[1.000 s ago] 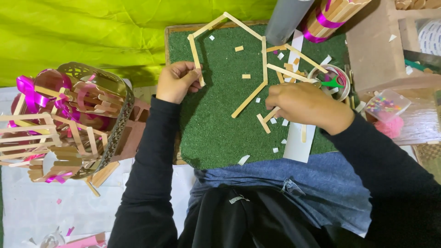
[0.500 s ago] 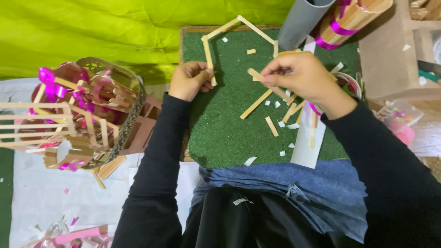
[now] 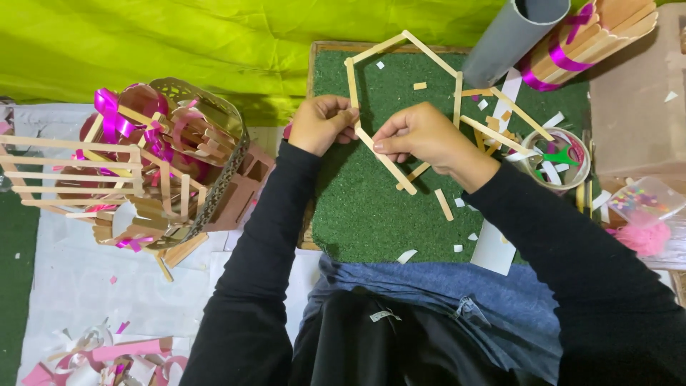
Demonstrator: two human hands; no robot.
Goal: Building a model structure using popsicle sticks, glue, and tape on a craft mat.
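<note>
Centrally, a wooden stick frame [image 3: 404, 71] is laid on a green turf board [image 3: 357, 221], and one loose flat stick [image 3: 386, 159] is held slantwise between both hands.

- Left hand [image 3: 321, 123]: fingers are closed narrowly on the stick's upper end, where the frame's left upright is met.
- Right hand [image 3: 418, 136]: fingers are pinched on the same stick near its middle; its lower end is seen projecting toward 5 o'clock, free of the fingers.
- Short stick offcuts and white paper scraps are scattered over the board at 3 to 5 o'clock of the hands.
- Grey tube [image 3: 516, 36]: set at 1 o'clock.
- Stick-walled container with magenta ribbon [image 3: 586, 36]: just beside the tube.
- Round tub [image 3: 556, 159] with green-handled scissors: at 3 o'clock.
- Clear box of coloured bits [image 3: 636, 201]: beyond the tub, at far right.
- Gold and pink stick basket [image 3: 153, 168]: at 9 o'clock, well apart.
</note>
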